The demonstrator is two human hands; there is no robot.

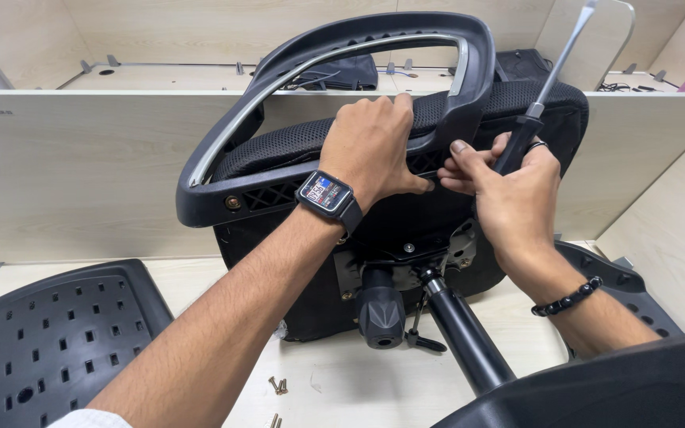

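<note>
- A pale wooden counter (334, 380) is seen below, walled behind by a light partition panel (81, 174).
- An office chair seat (406, 214) is laid on its side on the counter, its black mesh cushion turned away and its underside turned toward the camera.
- A black plastic armrest loop (311, 71), edged inside with a silver trim, is held against the upper edge of the seat.
- A perforated black plastic shell (41, 341) is lain at the lower left on the counter; another dark plastic part (636, 293) is partly hidden behind the right forearm.
- The seat mechanism plate (406, 254) is fixed to the underside, and a black gas-lift column (469, 337) is run from it toward the lower right; a black knob (380, 313) is set just beside it.
- The left hand (370, 150) is pressed flat over the armrest base, fingers wrapped across its top edge and clamped on it; a smartwatch (327, 194) is worn at the wrist.
- The right hand (509, 186) is closed around the black handle of a screwdriver (552, 75), whose metal shaft is pointed up and away; its fingertips are set just beside the left thumb at the armrest base. A beaded bracelet (568, 299) is worn.
- Small brass screws (278, 386) are scattered on the counter near the left forearm.
</note>
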